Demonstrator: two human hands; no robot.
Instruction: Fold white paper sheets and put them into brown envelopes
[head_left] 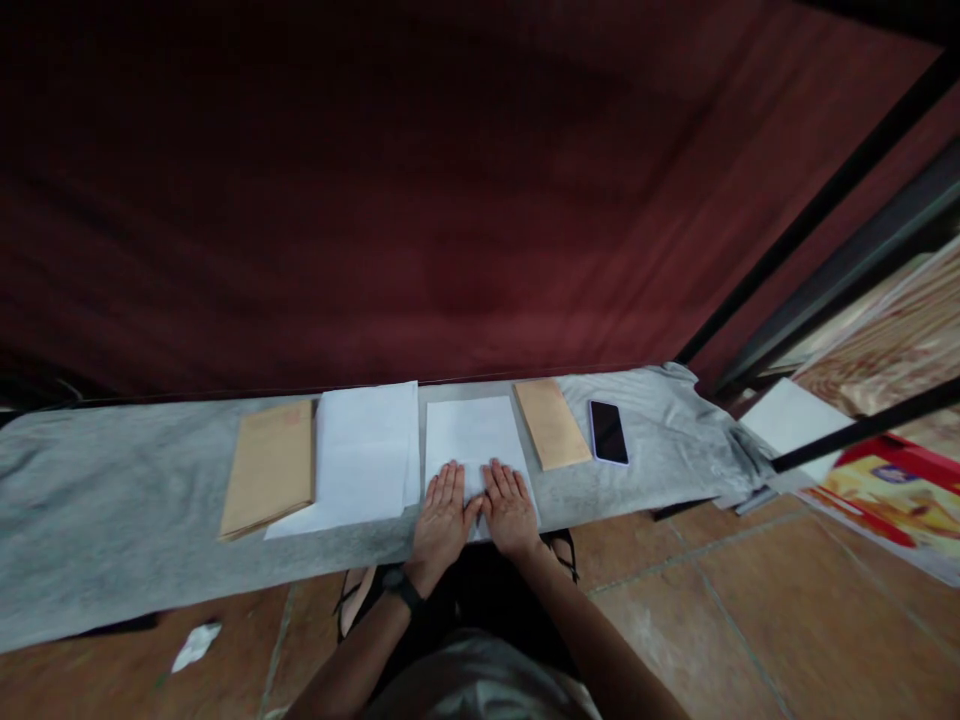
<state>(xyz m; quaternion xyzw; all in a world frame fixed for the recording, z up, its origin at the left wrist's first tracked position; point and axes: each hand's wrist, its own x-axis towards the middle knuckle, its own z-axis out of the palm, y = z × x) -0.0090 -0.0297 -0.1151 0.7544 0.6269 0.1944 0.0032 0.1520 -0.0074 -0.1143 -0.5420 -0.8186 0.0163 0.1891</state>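
A white sheet of paper (471, 428) lies on the grey cloth-covered table (150, 500) in front of me. My left hand (442, 515) rests flat on its near left part, fingers pointing away. Beside it my right hand (510, 508) lies flat on the near right part, the two thumbs close together or touching. Both palms face down and the fingers are stretched out. The paper's near edge is partly hidden under the hands. To the left is a stack of white paper (366, 455), and a brown envelope (553, 425) lies to the right.
Several brown envelopes (271, 465) lie left of the paper stack. A phone (608, 433) with a dark screen sits at the right. Behind the table hangs a dark red curtain (465, 220). Black metal bars (817, 210) and a colourful box (900, 495) are at the right.
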